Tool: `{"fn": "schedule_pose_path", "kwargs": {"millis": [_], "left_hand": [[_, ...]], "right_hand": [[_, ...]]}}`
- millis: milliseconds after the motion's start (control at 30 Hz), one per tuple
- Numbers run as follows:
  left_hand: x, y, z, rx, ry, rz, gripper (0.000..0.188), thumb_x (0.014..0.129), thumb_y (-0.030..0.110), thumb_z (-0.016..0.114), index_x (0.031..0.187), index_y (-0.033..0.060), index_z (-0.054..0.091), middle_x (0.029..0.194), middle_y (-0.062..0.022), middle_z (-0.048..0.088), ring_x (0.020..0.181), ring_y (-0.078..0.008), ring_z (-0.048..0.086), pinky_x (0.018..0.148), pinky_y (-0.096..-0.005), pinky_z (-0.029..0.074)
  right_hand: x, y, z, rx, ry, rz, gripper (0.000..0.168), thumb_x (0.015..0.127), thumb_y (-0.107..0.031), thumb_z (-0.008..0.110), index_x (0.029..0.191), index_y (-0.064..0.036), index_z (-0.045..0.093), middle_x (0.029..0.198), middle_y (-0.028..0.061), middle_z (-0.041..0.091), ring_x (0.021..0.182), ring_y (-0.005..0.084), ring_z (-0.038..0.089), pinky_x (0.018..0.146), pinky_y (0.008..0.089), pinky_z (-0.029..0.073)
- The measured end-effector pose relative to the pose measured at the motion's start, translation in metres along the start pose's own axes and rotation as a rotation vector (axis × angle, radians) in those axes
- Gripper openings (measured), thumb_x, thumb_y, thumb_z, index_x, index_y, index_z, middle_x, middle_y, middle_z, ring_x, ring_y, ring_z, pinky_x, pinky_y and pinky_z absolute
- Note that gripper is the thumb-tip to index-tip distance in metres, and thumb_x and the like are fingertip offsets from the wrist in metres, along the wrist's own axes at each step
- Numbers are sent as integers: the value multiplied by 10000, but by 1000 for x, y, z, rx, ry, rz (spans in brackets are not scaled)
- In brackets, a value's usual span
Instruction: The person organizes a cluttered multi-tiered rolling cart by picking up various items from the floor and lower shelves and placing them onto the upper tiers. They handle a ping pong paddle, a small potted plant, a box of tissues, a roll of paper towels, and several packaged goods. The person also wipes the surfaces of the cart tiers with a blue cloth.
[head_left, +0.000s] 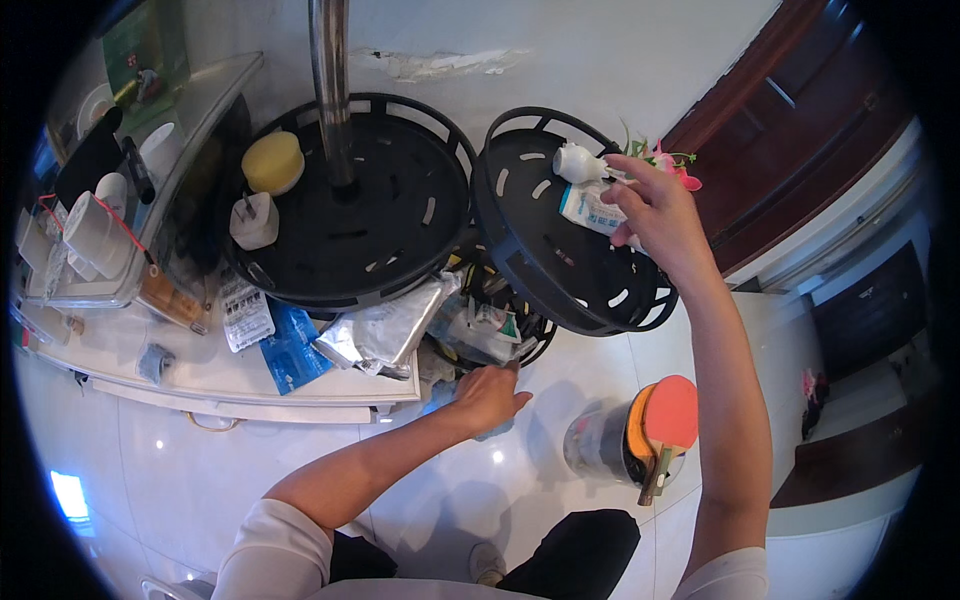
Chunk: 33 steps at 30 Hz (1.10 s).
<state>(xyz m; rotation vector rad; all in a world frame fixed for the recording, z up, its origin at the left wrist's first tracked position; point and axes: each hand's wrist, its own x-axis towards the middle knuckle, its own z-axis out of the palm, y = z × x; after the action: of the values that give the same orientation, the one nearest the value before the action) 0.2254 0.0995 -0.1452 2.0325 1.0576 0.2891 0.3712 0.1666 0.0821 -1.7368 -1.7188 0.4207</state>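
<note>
My right hand (654, 210) reaches over the right round black tray (517, 262), its fingers at the neck of a small white vase (576, 163). Whether the fingers grip the vase is unclear. Under the hand lies a white and blue packet (592, 208), and pink artificial flowers (666, 165) show behind it. My left hand (487, 397) is lower, next to a plastic packet (487, 334) on a lower tray; its fingertips are partly hidden. On the left black tray (375, 217) stand a round yellow-topped object (273, 163) and a white plug adapter (254, 220).
A metal pole (330, 90) rises through the left tray. Silver pouches (390, 322) and a blue packet (292, 349) lie on a white cabinet (202, 375). Table tennis bats (670, 412) stand in a clear bin (596, 446) on the floor. A dark wooden door (787, 112) is at right.
</note>
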Motion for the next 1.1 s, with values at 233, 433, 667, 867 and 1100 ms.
{"fn": "schedule_pose_path", "kwargs": {"millis": [233, 433, 667, 867, 1100], "left_hand": [[-2, -4, 3, -2, 15, 12, 383, 780, 281, 639, 1021, 0, 540, 974, -151, 639, 874, -345, 614, 769, -428, 473], [-5, -5, 1, -11, 51, 21, 378, 777, 270, 644, 1023, 3, 539, 980, -153, 637, 861, -353, 616, 760, -433, 477], [-10, 13, -9, -52, 126, 128, 350, 787, 251, 638, 1023, 11, 541, 842, -172, 643, 761, -356, 623, 677, -433, 489], [-22, 14, -9, -16, 239, 254, 310, 798, 230, 610, 994, 6, 524, 768, -191, 629, 700, -360, 615, 634, -448, 485], [-19, 18, 9, 44, 214, 371, 260, 799, 200, 557, 963, -1, 537, 753, -179, 619, 698, -340, 612, 619, -423, 486]], "right_hand": [[38, -1, 15, -409, 12, 165, 392, 790, -203, 571, 1175, -134, 564, 851, 123, 670, 666, 192, 663, 742, 362, 485], [53, 19, 18, -418, 48, 96, 429, 754, -159, 562, 1181, -114, 558, 865, 147, 665, 888, 278, 634, 787, 381, 471], [15, -6, 2, -116, 104, 88, 390, 823, -108, 546, 1208, -51, 516, 921, 170, 655, 570, 170, 651, 558, 281, 495], [-94, -42, 15, 133, 196, -217, 293, 854, -15, 517, 1144, -38, 558, 908, 113, 659, 592, 85, 595, 507, 206, 465], [-126, 21, 81, -174, -274, -305, 393, 756, -147, 649, 1119, -21, 564, 1094, 155, 598, 978, 269, 591, 837, 338, 464]]}}
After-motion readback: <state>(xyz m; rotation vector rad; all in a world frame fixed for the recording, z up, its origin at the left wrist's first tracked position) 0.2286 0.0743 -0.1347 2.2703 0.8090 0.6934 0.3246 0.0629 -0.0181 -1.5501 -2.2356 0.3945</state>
